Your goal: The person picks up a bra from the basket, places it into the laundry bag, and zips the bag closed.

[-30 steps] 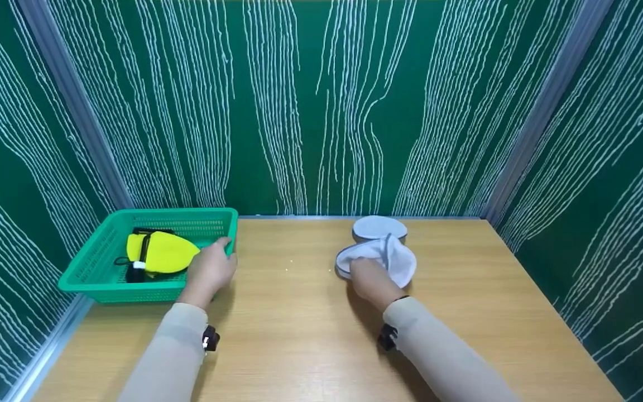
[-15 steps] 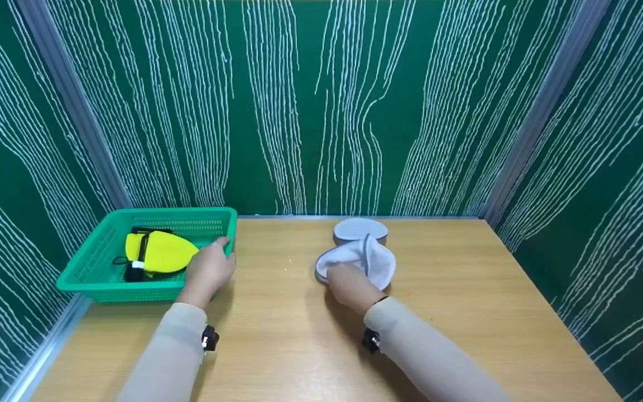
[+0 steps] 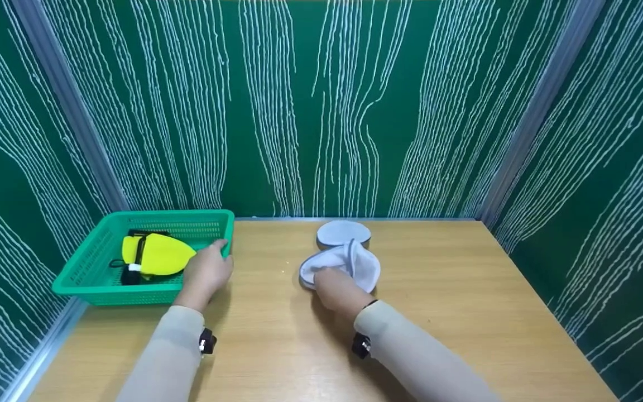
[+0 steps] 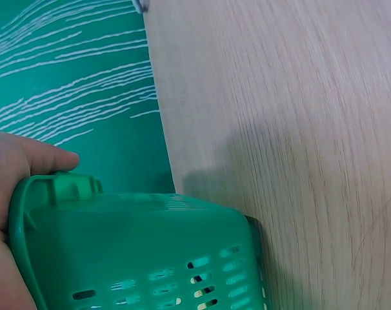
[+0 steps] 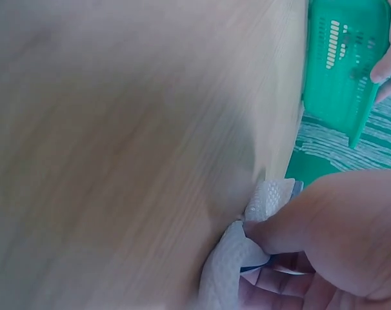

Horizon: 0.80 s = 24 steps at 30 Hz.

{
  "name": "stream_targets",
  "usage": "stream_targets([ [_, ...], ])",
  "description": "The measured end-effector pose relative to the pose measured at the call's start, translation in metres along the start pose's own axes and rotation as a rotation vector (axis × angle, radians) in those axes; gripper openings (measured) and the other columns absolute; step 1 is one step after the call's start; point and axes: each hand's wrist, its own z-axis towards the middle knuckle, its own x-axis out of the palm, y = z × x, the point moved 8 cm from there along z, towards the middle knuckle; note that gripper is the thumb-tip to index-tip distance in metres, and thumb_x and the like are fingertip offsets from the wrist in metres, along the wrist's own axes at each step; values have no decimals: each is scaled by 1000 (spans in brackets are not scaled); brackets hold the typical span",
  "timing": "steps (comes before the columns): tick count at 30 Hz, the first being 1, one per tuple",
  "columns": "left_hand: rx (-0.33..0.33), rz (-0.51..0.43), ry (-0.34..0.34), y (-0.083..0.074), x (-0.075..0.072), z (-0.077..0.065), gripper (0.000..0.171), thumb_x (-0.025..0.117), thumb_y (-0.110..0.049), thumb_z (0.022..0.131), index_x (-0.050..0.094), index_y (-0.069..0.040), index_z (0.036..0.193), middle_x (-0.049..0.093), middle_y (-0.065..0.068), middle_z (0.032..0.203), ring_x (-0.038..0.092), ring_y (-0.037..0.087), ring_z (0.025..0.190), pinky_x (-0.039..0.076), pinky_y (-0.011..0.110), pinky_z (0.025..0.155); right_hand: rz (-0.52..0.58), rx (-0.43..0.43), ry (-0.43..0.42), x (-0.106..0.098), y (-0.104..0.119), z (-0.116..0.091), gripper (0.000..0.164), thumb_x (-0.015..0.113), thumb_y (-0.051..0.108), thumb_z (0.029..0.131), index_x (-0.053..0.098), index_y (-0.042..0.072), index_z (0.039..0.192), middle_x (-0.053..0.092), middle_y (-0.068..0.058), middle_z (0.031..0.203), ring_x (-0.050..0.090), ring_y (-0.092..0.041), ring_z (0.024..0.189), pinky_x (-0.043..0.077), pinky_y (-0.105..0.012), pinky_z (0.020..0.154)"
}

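Head view: your right hand (image 3: 337, 290) pinches the nearer grey slipper (image 3: 367, 269), now farther left over the wooden table (image 3: 277, 346) than a second ago; your left hand (image 3: 208, 272) grips the green plastic basket (image 3: 143, 297) at its right end; the other slipper (image 3: 344, 231), just beyond, has shifted left too.

A wood-grained table (image 3: 265, 352) carries three things along its far side.
A green basket (image 3: 73, 285) stands at the far left corner. Well apart from it, a pale slipper (image 3: 344, 230) lies near the far edge, right of that edge's middle; a second slipper (image 3: 367, 268) lies in front, slightly nearer the near edge.
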Motion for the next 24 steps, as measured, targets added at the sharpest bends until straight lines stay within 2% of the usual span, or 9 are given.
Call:
stream_targets([
  [1, 1, 4, -2, 0, -1, 0, 62, 52, -28, 119, 39, -11, 176, 44, 24, 179, 56, 46, 153, 41, 69, 131, -8, -11, -13, -6, 6, -3, 11, 67, 2, 100, 73, 9, 93, 73, -7, 84, 61, -19, 71, 61, -39, 72],
  [4, 1, 7, -6, 1, -2, -1, 62, 52, -29, 119, 39, -11, 176, 45, 24, 178, 59, 45, 148, 42, 69, 130, -2, -41, -33, -7, 16, -1, 10, 68, 2, 96, 72, 10, 92, 74, -8, 85, 63, -21, 71, 59, -40, 67],
  [6, 0, 8, -5, 1, -2, -1, 62, 52, -29, 119, 39, -11, 176, 45, 25, 178, 60, 45, 146, 43, 69, 129, 3, -41, -7, -8, 20, -1, 8, 68, 2, 97, 71, 9, 95, 73, -7, 86, 63, -20, 72, 58, -39, 68],
  [9, -8, 6, -2, 0, -1, -1, 61, 52, -30, 119, 39, -12, 177, 45, 24, 178, 58, 45, 149, 42, 69, 130, 101, -3, 75, -20, 30, -7, 9, 68, 0, 100, 71, 8, 101, 71, -8, 89, 60, -20, 74, 59, -39, 72],
  [13, -18, 6, -6, -1, 0, 0, 61, 52, -31, 120, 39, -13, 177, 46, 23, 178, 57, 45, 152, 42, 69, 130, 219, 5, 96, -35, 41, -16, 13, 67, -5, 98, 70, 8, 102, 70, -8, 90, 59, -20, 76, 59, -40, 74],
  [17, -15, 0, -12, -3, 1, 0, 62, 53, -32, 119, 40, -13, 176, 46, 23, 178, 57, 46, 152, 42, 69, 130, 178, -18, 75, -48, 50, -20, 10, 68, -3, 97, 68, 7, 96, 69, -8, 86, 56, -19, 71, 58, -39, 71],
  [19, -12, 1, -17, -4, 0, 0, 61, 52, -34, 119, 41, -12, 176, 47, 23, 178, 54, 48, 156, 41, 70, 131, 104, -47, 42, -46, 50, -17, 10, 66, 0, 97, 67, 7, 91, 66, -5, 80, 53, -17, 67, 57, -38, 65],
  [22, -12, 6, -20, -4, -3, 0, 60, 49, -38, 121, 42, -12, 175, 47, 24, 177, 49, 50, 161, 39, 71, 131, 112, -1, 66, -48, 48, -16, 14, 67, 4, 99, 67, 8, 85, 64, -3, 77, 53, -17, 66, 58, -39, 65],
  [24, -13, 11, -26, -2, -7, 1, 60, 46, -40, 122, 44, -9, 173, 48, 25, 176, 48, 50, 161, 39, 71, 131, 175, 60, 102, -48, 44, -16, 18, 66, 10, 105, 69, 10, 86, 66, -3, 79, 57, -18, 69, 59, -40, 70],
])
